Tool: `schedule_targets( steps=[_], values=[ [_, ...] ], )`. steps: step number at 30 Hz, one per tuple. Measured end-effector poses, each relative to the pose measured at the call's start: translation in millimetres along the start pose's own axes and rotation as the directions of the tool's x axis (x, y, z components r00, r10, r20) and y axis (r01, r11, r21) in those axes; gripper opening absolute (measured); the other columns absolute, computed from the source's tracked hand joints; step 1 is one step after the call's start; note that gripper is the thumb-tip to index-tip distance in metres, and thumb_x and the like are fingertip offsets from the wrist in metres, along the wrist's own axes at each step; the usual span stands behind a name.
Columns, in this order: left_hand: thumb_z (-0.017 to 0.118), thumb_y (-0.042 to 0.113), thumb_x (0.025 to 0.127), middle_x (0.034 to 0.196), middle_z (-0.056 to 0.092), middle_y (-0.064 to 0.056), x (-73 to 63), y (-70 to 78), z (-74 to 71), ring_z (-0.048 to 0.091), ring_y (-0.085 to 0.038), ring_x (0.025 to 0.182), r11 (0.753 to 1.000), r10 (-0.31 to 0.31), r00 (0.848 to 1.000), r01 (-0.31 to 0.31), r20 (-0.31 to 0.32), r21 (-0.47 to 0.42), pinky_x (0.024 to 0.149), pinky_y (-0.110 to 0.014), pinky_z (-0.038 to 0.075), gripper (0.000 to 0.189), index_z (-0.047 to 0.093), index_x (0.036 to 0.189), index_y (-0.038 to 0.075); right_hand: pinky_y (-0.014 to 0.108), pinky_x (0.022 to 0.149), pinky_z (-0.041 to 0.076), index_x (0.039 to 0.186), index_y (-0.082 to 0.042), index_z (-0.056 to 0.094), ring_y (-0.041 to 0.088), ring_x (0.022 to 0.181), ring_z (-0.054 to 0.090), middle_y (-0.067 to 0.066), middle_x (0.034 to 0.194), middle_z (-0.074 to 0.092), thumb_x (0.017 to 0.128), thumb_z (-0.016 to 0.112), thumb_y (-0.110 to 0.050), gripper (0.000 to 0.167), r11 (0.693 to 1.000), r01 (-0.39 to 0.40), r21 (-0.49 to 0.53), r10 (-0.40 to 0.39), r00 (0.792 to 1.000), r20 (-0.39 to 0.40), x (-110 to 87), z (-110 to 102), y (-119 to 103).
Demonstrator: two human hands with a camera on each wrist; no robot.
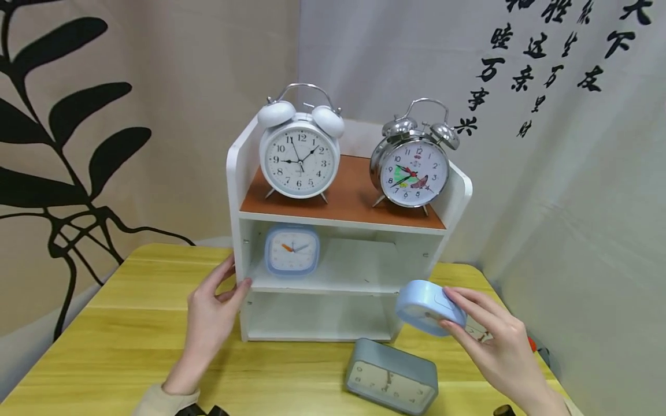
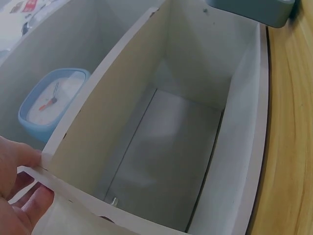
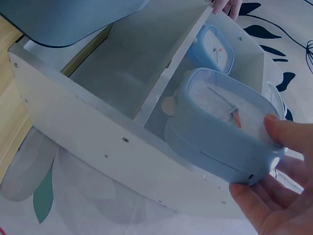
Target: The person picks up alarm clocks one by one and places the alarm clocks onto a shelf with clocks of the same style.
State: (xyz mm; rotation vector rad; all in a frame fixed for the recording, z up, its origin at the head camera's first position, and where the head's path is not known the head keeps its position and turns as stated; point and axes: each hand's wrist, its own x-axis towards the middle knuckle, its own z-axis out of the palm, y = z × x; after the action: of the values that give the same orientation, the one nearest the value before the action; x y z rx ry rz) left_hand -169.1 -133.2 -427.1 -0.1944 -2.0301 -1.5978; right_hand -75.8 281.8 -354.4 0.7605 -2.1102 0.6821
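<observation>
In my right hand (image 1: 502, 341) is a small light blue alarm clock (image 1: 429, 306), gripped between thumb and fingers at its right end. It is tilted, just in front of the right side of a white shelf (image 1: 322, 288). My left hand (image 1: 213, 312) pinches the shelf's left side panel, thumb on the front edge near the middle board. On the middle level, at the left, stands a similar blue alarm clock (image 1: 292, 250). A grey-green rectangular clock (image 1: 392, 375) rests on the table before the shelf.
On the shelf's brown top stand a white twin-bell alarm clock (image 1: 300, 153) and a silver twin-bell alarm clock (image 1: 414, 167). Partly hidden behind my right hand, a pale clock face (image 1: 476, 330) shows on the wooden table (image 1: 104, 352). Printed curtains hang behind.
</observation>
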Motion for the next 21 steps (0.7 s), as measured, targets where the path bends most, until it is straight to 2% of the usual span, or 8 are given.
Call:
schedule_targets(
  steps=[3, 6, 8, 11, 13, 16, 18, 21],
  values=[
    [0.072, -0.008, 0.093, 0.141, 0.066, -0.029, -0.7, -0.1, 1.7, 0.054, 0.028, 0.106, 1.0, -0.001, 1.0, 0.001, 0.006, 0.001, 0.079, -0.003, 0.057, 0.054, 0.059, 0.146, -0.002, 0.001, 0.091, 0.055, 0.128, -0.002, 0.074, -0.008, 0.112, 0.065, 0.008, 0.119, 0.075, 0.09, 0.083, -0.02, 0.043, 1.0, -0.011, -0.011, 0.011, 1.0, 0.022, 3.5, 2.2, -1.6],
    [0.071, -0.008, 0.093, 0.14, 0.066, -0.029, -1.1, 0.0, 2.2, 0.053, 0.029, 0.106, 1.0, -0.004, 1.0, 0.004, 0.006, 0.001, 0.079, -0.002, 0.057, 0.054, 0.059, 0.146, -0.002, 0.002, 0.09, 0.055, 0.129, -0.004, 0.074, -0.006, 0.11, 0.065, 0.01, 0.119, 0.075, 0.082, 0.089, -0.009, 0.05, 1.0, -0.021, -0.018, 0.021, 0.999, 0.039, 8.9, 5.0, -3.1],
    [0.071, -0.008, 0.094, 0.14, 0.066, -0.03, -0.8, 0.2, 2.1, 0.053, 0.029, 0.106, 1.0, -0.004, 1.0, 0.004, 0.005, 0.003, 0.079, -0.002, 0.057, 0.054, 0.059, 0.146, -0.002, 0.001, 0.085, 0.055, 0.13, -0.005, 0.074, -0.005, 0.107, 0.064, 0.011, 0.119, 0.075, 0.084, 0.087, -0.012, 0.049, 0.999, -0.025, -0.027, 0.027, 0.998, 0.055, 13.3, 6.9, -3.6],
    [0.071, -0.007, 0.094, 0.14, 0.066, -0.029, -0.1, 0.6, 1.6, 0.054, 0.028, 0.106, 1.0, -0.005, 1.0, 0.005, 0.004, 0.0, 0.079, -0.002, 0.057, 0.054, 0.059, 0.146, -0.002, 0.003, 0.075, 0.052, 0.132, -0.006, 0.073, -0.002, 0.105, 0.063, 0.013, 0.12, 0.075, 0.092, 0.079, -0.026, 0.045, 0.999, -0.022, -0.04, 0.024, 0.997, 0.073, 19.9, 9.7, -3.7],
    [0.072, -0.006, 0.094, 0.14, 0.066, -0.029, 0.5, 0.8, 1.2, 0.054, 0.028, 0.106, 1.0, -0.004, 1.0, 0.004, 0.005, -0.002, 0.079, -0.002, 0.057, 0.053, 0.059, 0.146, -0.002, 0.003, 0.076, 0.052, 0.132, -0.007, 0.073, 0.0, 0.106, 0.063, 0.013, 0.12, 0.074, 0.094, 0.076, -0.029, 0.044, 0.999, -0.02, -0.042, 0.024, 0.996, 0.083, 24.0, 11.4, -3.4],
    [0.072, -0.006, 0.094, 0.14, 0.066, -0.029, 1.1, 0.8, 0.5, 0.054, 0.028, 0.106, 1.0, -0.004, 1.0, 0.004, 0.004, -0.004, 0.079, -0.001, 0.056, 0.053, 0.059, 0.146, -0.001, 0.002, 0.082, 0.052, 0.132, -0.006, 0.073, 0.003, 0.108, 0.064, 0.014, 0.121, 0.074, 0.09, 0.082, -0.018, 0.045, 0.999, -0.012, -0.043, 0.016, 0.996, 0.09, 29.9, 14.1, -3.2],
    [0.072, -0.006, 0.094, 0.141, 0.066, -0.029, 1.0, 0.6, 0.2, 0.053, 0.029, 0.107, 1.0, 0.002, 1.0, -0.002, 0.005, -0.001, 0.078, -0.001, 0.056, 0.053, 0.059, 0.146, -0.001, 0.003, 0.079, 0.054, 0.132, -0.006, 0.073, 0.006, 0.108, 0.065, 0.014, 0.121, 0.074, 0.085, 0.086, -0.008, 0.049, 0.999, -0.008, -0.044, 0.013, 0.995, 0.1, 33.1, 15.8, -2.9],
    [0.072, -0.006, 0.094, 0.142, 0.066, -0.028, -0.1, -0.1, 0.4, 0.053, 0.029, 0.107, 1.0, 0.016, 1.0, -0.016, 0.006, 0.001, 0.079, 0.0, 0.056, 0.054, 0.059, 0.146, -0.001, 0.001, 0.085, 0.053, 0.133, -0.006, 0.072, 0.013, 0.109, 0.068, 0.014, 0.123, 0.074, 0.085, 0.085, -0.009, 0.049, 0.999, -0.007, -0.054, 0.013, 0.993, 0.118, 37.6, 17.9, -2.6]
  ],
)
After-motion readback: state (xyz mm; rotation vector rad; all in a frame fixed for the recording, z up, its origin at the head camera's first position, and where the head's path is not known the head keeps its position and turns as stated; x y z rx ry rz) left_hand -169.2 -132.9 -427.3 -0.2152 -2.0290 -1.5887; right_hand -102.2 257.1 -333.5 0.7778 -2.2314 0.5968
